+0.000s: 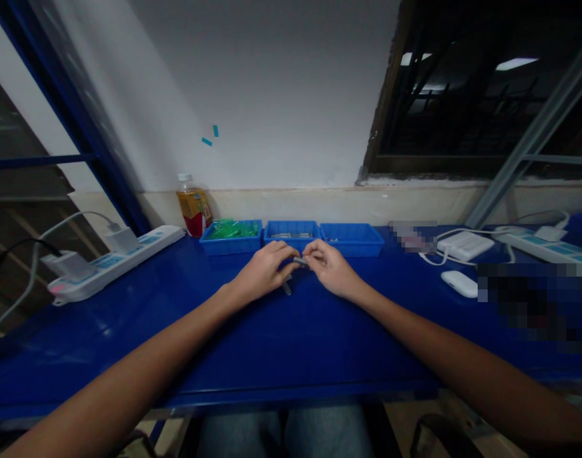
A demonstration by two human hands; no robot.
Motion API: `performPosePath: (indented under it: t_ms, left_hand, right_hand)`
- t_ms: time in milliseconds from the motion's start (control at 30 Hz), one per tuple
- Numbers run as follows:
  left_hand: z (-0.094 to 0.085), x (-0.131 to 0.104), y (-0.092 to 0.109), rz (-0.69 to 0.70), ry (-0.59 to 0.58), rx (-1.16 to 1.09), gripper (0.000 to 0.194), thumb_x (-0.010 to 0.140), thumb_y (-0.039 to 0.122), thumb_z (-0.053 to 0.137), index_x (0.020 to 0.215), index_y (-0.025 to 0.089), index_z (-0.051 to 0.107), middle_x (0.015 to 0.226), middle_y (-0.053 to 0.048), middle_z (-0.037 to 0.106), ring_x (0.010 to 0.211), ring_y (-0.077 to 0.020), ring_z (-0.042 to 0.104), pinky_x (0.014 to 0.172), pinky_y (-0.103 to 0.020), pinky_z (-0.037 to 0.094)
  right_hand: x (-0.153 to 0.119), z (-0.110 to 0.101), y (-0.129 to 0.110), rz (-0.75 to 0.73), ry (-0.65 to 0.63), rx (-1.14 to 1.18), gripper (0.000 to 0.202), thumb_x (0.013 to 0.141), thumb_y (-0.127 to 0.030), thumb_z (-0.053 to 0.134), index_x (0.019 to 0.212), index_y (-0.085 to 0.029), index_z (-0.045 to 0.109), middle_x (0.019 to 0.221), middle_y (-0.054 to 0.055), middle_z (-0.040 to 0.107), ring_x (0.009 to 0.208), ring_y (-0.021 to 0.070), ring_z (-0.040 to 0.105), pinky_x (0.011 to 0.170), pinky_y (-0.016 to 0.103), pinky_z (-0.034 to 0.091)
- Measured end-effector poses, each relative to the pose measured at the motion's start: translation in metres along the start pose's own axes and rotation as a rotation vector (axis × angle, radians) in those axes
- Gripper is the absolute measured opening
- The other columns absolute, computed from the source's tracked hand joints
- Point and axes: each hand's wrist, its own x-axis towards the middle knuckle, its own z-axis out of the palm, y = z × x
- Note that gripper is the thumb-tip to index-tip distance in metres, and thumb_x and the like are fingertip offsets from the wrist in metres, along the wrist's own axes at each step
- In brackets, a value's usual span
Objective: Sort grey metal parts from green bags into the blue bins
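Observation:
A small grey metal piece point(299, 261) is pinched between my two hands above the blue table point(291, 343). My left hand point(266, 267) has its thumb and fingers closed on the left end of the piece. At the right end, the fingertips of my right hand point(329, 267) are pressed together on it. Another small grey piece point(287, 287) lies on the table just below my left fingers, partly covered by them. Just beyond my hands stands a blue bin point(291, 243) with grey metal parts inside.
Left of the middle bin, a blue bin point(231, 245) holds green items; right of it, another bin point(352, 247) holds a few small parts. A bottle point(193, 207) stands behind. Power strips point(97, 273) and a white case point(460, 284) lie at the sides.

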Motion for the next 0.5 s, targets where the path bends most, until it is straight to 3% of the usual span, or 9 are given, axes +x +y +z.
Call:
performPosePath:
  t_ms: [100,233,367,500]
  left_hand:
    - [-0.008,0.003,-0.004,-0.008,-0.033,0.127,0.024,0.093,0.034,0.045,0.098,0.017,0.061,0.094,-0.008,0.062,0.088,-0.0197,0.055,0.082,-0.035,0.045]
    - [-0.013,0.019,-0.019,-0.185,0.017,0.304,0.037,0.094,0.04,0.04,0.094,0.014,0.066,0.093,-0.011,0.062,0.089,-0.0236,0.053,0.084,-0.039,0.042]
    - [-0.001,0.037,-0.036,-0.331,0.008,0.405,0.04,0.091,0.044,0.041,0.091,0.015,0.069,0.098,-0.014,0.062,0.098,-0.0296,0.051,0.082,-0.042,0.042]
    - [0.016,0.04,-0.039,-0.439,0.008,0.429,0.04,0.091,0.044,0.04,0.092,0.015,0.068,0.098,-0.015,0.063,0.101,-0.0328,0.05,0.082,-0.048,0.041]
  right_hand:
    - [-0.002,-0.001,-0.001,0.001,0.006,-0.092,0.008,0.086,-0.025,0.046,0.091,-0.019,0.049,0.074,0.0,0.058,0.068,0.014,0.058,0.064,0.027,0.043]
    - [-0.009,0.003,-0.008,-0.099,-0.03,-0.448,0.021,0.084,-0.029,0.055,0.1,-0.017,0.051,0.082,0.003,0.06,0.076,0.0163,0.057,0.072,0.03,0.042]
    - [-0.018,0.017,-0.016,-0.182,-0.219,-0.712,0.024,0.081,-0.037,0.062,0.093,-0.017,0.056,0.088,0.006,0.059,0.084,0.0197,0.053,0.077,0.033,0.04]
    - [-0.021,0.025,-0.015,-0.202,-0.304,-0.791,0.009,0.086,-0.024,0.056,0.089,-0.016,0.058,0.086,0.007,0.059,0.083,0.0193,0.051,0.075,0.031,0.038]
